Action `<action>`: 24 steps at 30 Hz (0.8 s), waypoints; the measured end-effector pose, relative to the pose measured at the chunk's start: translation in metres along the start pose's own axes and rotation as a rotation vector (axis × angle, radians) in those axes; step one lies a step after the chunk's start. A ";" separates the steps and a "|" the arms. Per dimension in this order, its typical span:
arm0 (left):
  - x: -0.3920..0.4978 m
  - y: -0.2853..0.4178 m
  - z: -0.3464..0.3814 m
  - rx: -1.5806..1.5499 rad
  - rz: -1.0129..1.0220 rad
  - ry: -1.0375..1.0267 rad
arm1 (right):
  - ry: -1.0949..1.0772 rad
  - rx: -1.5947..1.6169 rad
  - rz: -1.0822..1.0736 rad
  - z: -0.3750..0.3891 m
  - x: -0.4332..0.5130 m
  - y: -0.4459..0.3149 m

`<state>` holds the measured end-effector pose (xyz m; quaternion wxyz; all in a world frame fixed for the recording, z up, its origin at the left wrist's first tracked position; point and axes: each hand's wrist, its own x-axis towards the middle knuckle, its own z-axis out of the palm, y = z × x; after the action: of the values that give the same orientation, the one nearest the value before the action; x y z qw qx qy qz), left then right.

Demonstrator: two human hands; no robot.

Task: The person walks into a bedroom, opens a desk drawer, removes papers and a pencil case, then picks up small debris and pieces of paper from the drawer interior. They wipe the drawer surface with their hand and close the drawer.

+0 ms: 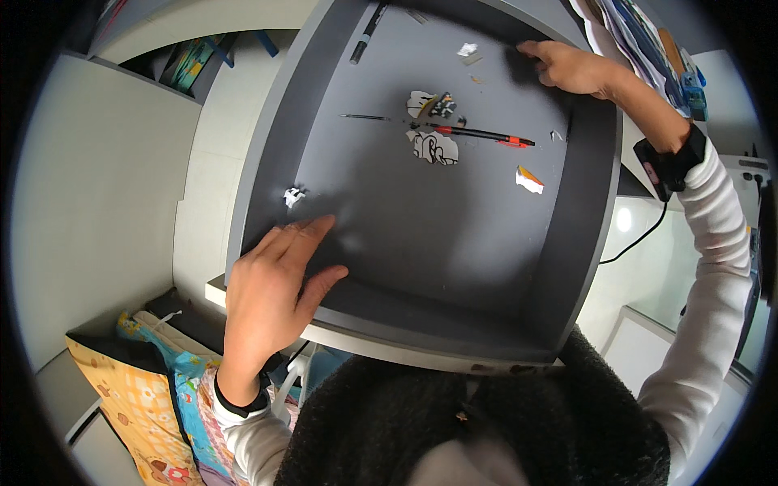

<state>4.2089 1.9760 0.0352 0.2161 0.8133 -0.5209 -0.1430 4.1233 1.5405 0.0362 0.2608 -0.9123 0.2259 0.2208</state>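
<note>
A grey open drawer lies before me with small scraps in it. Over its front left corner, my left hand is empty, thumb apart from the fingers, close to a crumpled white scrap. Toward the back right corner reaches my right hand, fingers partly curled; whether they pinch anything is hidden. A red and black pen lies mid-drawer beside a thin pen refill. Torn paper with black line drawings rests just in front of the pen. A dark marker lies along the left wall.
A white and orange scrap and a silvery scrap lie in the drawer. Papers and books stand beyond its right side. A black cable hangs from my right wrist device. A yellow patterned bag stands at lower left.
</note>
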 end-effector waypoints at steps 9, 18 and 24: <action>-0.001 -0.001 0.000 -0.018 0.004 0.004 | -0.065 -0.550 0.316 0.011 0.023 0.040; 0.000 -0.002 0.000 -0.043 0.017 0.014 | 0.123 -0.238 0.130 0.009 -0.002 0.035; -0.001 -0.002 0.000 -0.051 0.018 0.024 | 0.122 -0.142 0.069 0.026 0.017 0.019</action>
<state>4.2098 1.9778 0.0340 0.2441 0.8045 -0.5219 -0.1444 4.1194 1.5361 -0.0001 0.1735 -0.9319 0.2564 0.1890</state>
